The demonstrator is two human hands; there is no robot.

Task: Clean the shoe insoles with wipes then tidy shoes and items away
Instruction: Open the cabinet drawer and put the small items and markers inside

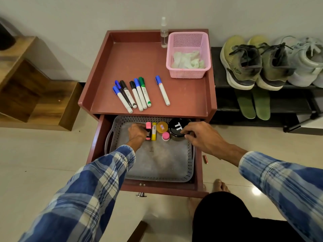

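The red cabinet's drawer (199, 172) stands pulled out, with a grey perforated tray (157, 165) inside. At the tray's far end lie a pink highlighter (148, 126), a yellow highlighter (154, 131), an orange-lidded pot (162, 127), a small pink-capped pot (165, 136) and a black jar (178, 129). My left hand (137, 132) grips the pink highlighter. My right hand (201, 135) curls its fingers round the black jar's right side. Several markers (138, 93) lie on the cabinet top (139, 63). Two green insoles (253, 103) lie on the black rack under the green shoes (244, 63).
A pink basket (187, 74) holding crumpled wipes and a clear spray bottle (164, 32) stand at the cabinet top's back right. Pale grey shoes (307, 62) sit right of the green pair. A small red cylinder (205, 158) lies on the floor by the drawer. Wooden steps (35, 95) stand left.
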